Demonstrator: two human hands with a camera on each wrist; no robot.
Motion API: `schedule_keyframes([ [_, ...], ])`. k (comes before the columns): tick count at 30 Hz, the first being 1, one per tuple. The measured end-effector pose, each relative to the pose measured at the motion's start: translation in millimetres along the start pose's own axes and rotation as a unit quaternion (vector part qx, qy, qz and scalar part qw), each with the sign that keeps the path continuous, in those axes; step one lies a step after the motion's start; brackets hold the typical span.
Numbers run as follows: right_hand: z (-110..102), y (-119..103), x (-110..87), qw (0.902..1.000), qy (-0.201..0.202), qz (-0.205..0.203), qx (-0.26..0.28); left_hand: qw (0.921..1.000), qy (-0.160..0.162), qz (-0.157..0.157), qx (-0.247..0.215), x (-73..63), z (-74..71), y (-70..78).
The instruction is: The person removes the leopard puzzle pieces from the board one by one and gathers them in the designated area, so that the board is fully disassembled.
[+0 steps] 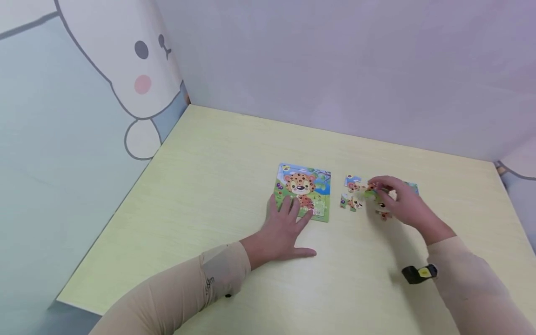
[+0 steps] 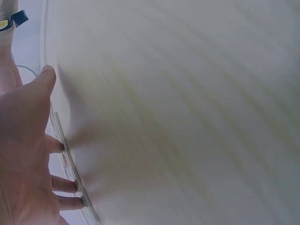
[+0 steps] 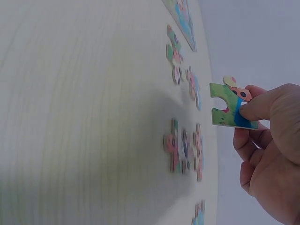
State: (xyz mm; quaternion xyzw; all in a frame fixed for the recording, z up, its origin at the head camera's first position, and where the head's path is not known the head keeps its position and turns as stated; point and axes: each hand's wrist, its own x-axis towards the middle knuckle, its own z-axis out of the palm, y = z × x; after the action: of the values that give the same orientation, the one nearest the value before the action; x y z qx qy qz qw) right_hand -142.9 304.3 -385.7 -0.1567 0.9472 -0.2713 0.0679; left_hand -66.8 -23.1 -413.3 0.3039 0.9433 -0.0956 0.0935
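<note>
While the right hand (image 1: 399, 200) pinches a puzzle piece (image 3: 233, 104) between thumb and fingers, holding it just above the table (image 1: 209, 186) to the right of the puzzle board (image 1: 300, 182), the left hand (image 1: 281, 232) lies with its fingers spread and straight, their tips touching the board's lower part, grasping nothing. The held piece is flat and thin, printed in grassy green and bright blue with a patch of orange bearing dark spots; a rounded, pale-topped tab juts from one end, a deep curved notch bites into one side, and the lower edge runs straight. The board is a thin upright rectangle showing a spotted orange cub with a cream muzzle and dark nose, set against blue and green. Near the right hand lie loose pieces (image 1: 351, 203) with knobs and sockets, some side by side, some apart, in similar colours. The table is pale yellow and smooth, with faint streaks like wood grain; the sleeves (image 1: 176, 298) are beige cloth, softly creased near the left elbow
</note>
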Motion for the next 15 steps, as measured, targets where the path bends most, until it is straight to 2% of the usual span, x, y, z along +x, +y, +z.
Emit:
schedule_keyframes([
  [8,-32.5,51.6,-32.4,0.9982,-0.024,0.04,-0.037,1.0,0.008,-0.002,0.002,0.3,2.9,-0.1],
  [15,-37.6,75.9,-47.7,0.9932,-0.068,0.083,-0.045,0.9997,0.024,-0.003,-0.001,0.7,4.3,-0.2],
])
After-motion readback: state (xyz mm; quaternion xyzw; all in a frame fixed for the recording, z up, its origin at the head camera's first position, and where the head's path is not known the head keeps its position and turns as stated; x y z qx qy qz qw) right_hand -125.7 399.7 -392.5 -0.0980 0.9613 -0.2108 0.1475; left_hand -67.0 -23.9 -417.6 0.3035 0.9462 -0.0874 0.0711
